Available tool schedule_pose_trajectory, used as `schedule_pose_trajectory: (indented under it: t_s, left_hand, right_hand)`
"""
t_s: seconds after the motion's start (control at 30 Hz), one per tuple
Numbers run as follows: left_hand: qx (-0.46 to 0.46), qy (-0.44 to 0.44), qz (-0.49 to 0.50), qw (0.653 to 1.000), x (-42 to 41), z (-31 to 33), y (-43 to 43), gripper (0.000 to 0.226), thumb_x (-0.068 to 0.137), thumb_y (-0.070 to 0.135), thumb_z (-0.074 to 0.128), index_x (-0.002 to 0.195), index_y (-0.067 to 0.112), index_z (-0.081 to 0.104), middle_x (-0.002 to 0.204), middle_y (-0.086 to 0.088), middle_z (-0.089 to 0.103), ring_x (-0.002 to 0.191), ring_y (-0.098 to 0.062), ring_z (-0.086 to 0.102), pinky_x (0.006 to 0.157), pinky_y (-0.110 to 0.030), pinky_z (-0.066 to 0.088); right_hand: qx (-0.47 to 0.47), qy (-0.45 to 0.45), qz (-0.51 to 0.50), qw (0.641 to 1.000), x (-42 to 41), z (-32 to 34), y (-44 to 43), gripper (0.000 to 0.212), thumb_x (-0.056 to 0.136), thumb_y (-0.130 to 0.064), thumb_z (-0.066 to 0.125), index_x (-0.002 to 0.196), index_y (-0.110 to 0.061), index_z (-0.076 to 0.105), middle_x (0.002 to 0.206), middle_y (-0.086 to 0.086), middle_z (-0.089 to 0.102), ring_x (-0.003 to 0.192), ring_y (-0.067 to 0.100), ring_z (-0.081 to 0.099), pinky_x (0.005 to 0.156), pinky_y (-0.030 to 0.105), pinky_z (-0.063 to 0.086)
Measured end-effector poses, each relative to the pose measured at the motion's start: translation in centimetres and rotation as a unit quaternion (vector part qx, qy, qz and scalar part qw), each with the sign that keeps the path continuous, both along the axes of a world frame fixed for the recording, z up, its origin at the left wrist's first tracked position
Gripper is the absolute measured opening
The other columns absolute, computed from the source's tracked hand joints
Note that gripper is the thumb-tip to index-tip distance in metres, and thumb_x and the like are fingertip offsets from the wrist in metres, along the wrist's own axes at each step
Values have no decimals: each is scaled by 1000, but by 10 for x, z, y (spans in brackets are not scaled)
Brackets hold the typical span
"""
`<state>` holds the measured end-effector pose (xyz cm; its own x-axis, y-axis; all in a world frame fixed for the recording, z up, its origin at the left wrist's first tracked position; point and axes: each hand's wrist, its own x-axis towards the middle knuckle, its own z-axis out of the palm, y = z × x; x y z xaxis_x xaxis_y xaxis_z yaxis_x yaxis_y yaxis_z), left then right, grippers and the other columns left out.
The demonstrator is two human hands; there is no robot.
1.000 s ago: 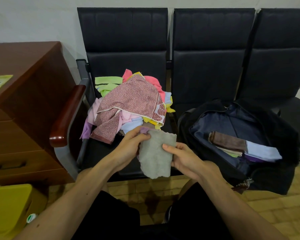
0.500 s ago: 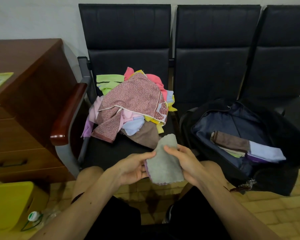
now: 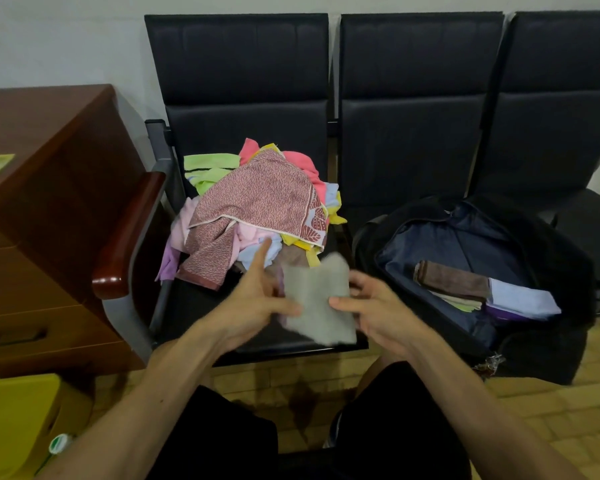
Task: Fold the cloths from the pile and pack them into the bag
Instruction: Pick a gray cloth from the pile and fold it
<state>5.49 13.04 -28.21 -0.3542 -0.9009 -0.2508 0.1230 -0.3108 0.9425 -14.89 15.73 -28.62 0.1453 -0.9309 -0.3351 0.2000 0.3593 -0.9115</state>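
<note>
I hold a grey cloth (image 3: 317, 299) between my hands over the seat's front edge. My right hand (image 3: 371, 310) pinches its right edge with curled fingers; my left hand (image 3: 257, 299) touches its left side, fingers blurred, forefinger straight. The pile (image 3: 257, 206) lies at 11 o'clock, the open bag (image 3: 551, 258) at 2 o'clock, folded cloths (image 3: 482, 289) inside.

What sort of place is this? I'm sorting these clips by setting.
Probably a waiting area or office lobby: a row of joined black padded seats against a plain wall, a wooden desk with drawers beside it, and a tiled floor.
</note>
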Motion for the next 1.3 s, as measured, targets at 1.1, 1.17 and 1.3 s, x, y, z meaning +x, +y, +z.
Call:
schedule_pose_trajectory:
  t_s: [1.1, 1.17, 1.3]
  left_hand:
    - [-283, -208, -84, 932, 1, 15, -10, 70, 84, -26, 37, 77, 29, 80, 115, 0, 66, 112, -14, 60, 85, -25, 50]
    - [-228, -170, -63, 957, -7, 14, -7, 65, 89, -21, 36, 68, 23, 79, 105, 6, 69, 102, -10, 62, 78, -17, 49]
    - [-76, -40, -54, 995, -33, 4, -7, 35, 87, 9, 46, 69, 15, 75, 93, -3, 67, 89, -17, 61, 74, -28, 52]
  right_hand:
    - [-35, 47, -29, 998, -9, -5, 10, 34, 88, -16, 71, 120, -8, 66, 109, 13, 74, 101, 27, 71, 91, 44, 57]
    - [-29, 44, -52, 997, -16, -8, 10, 33, 87, -16, 72, 118, -8, 66, 108, 14, 74, 100, 28, 72, 92, 44, 57]
    - [-14, 21, -91, 996, -39, -14, 14, 27, 89, -13, 70, 115, -8, 66, 103, 15, 74, 84, 19, 74, 67, 24, 57]
